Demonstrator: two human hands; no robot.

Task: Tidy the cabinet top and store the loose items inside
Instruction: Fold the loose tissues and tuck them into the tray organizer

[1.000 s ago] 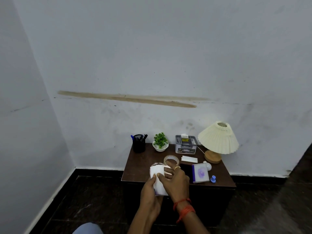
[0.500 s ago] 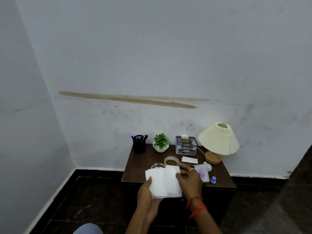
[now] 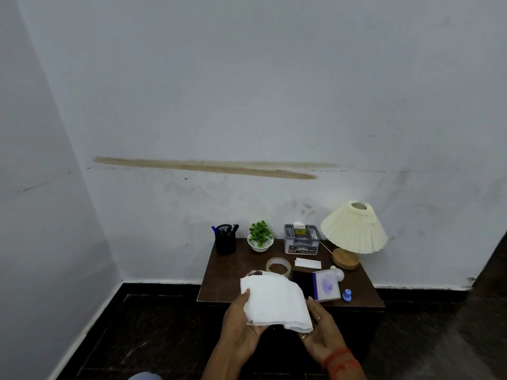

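Head view: a folded white tissue [image 3: 274, 303] is held above the near edge of the desk [image 3: 233, 272].
Left hand [image 3: 241, 316]: the tissue is pinched, thumb on top, fingers beneath.
Right hand [image 3: 322, 334]: palm up, fingers laid flat beneath the tissue's edge.
Tape roll [image 3: 278, 266]: set just beyond the fingers.

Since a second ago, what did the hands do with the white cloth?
The white cloth was opened from a small fold into a wide sheet and drawn back toward the person. The right hand moved from its top to beneath its right edge; the left hand holds the left edge. The tape roll, lamp, plant and pen holder stayed put.
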